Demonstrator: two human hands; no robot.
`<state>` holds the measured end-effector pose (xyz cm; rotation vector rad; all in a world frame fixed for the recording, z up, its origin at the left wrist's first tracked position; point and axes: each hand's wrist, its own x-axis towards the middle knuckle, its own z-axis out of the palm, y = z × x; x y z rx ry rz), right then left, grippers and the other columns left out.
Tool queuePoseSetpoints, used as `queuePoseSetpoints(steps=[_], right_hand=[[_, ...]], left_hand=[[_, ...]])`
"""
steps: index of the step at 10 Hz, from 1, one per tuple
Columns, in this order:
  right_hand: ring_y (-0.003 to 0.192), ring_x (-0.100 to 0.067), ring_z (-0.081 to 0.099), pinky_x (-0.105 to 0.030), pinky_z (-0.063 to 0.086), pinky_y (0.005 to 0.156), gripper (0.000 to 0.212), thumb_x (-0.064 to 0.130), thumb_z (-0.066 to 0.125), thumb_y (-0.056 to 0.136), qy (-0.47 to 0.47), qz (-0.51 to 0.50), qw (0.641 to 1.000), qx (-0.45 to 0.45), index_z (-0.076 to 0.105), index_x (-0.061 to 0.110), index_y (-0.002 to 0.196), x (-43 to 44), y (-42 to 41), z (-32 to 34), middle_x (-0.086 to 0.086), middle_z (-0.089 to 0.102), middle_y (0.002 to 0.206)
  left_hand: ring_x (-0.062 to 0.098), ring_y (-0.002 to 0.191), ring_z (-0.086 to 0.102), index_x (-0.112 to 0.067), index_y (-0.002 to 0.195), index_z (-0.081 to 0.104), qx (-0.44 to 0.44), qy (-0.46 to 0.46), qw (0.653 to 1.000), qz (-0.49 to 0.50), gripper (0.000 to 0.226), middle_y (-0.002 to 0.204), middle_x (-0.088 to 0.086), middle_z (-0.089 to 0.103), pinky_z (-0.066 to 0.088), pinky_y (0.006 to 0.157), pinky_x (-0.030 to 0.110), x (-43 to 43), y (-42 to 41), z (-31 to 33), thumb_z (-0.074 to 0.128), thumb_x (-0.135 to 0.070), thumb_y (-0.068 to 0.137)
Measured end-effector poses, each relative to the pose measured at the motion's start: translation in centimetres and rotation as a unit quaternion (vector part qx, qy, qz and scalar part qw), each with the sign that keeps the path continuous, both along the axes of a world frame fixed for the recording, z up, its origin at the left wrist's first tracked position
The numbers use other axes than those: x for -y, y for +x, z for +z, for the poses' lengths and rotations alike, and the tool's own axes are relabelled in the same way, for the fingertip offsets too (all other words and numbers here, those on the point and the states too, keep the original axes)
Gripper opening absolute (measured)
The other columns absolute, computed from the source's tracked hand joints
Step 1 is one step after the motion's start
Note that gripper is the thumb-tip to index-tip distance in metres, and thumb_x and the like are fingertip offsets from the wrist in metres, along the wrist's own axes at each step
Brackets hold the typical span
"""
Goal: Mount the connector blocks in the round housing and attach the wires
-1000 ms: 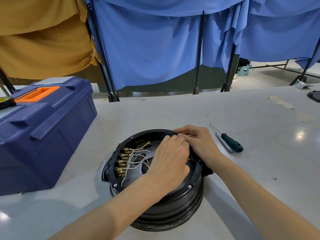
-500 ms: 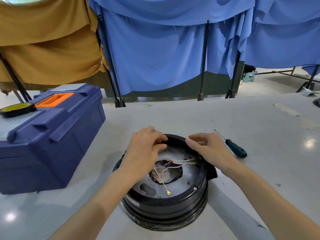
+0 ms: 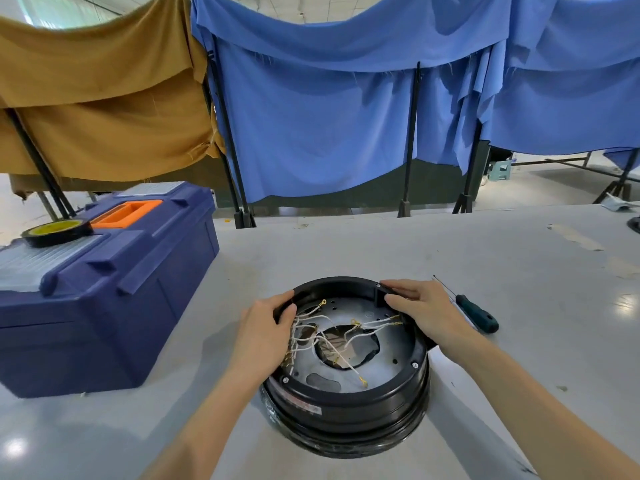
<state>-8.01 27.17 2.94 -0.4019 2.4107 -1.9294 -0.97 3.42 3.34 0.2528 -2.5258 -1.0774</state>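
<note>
Glossy round black housing, thin white wires inside

**A:** What am I looking at?

**B:** I see a black round housing lying flat on the grey table, open side up. Its pale floor has a large ragged hole in the middle.

**A:** And inside?

**B:** Thin white wires with brass ring ends fan out from the hole. Most run left to a connector block at the left wall, which I can see only in part. A few reach the right wall. Two ends lie loose.
</note>
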Motion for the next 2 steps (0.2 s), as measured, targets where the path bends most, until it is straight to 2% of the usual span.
queuePoseSetpoints(steps=[1,2], right_hand=[[0.085,-0.001,0.071,-0.015,0.056,0.074,0.034,0.005,0.064,0.092,-0.008,-0.007,1.000,0.002,0.071,0.037,0.090,0.10,-0.29,-0.19,0.017,0.075,0.090],[0.088,-0.005,0.072,-0.021,0.058,0.080,0.030,0.005,0.063,0.092,-0.020,-0.010,1.000,0.019,0.074,0.034,0.093,0.28,0.17,-0.14,0.014,0.076,0.091]], left_hand=[[0.020,0.103,0.064,-0.023,0.128,0.063,-0.008,0.010,1.000,0.010,0.032,0.114,-0.002,0.070,0.048,0.092,0.035,0.00,-0.07,-0.02,0.056,-0.024,0.097],[0.017,0.107,0.063,-0.024,0.126,0.064,-0.013,0.039,0.999,0.024,0.031,0.115,-0.004,0.070,0.047,0.095,0.033,0.02,0.13,0.14,0.058,-0.024,0.096]])
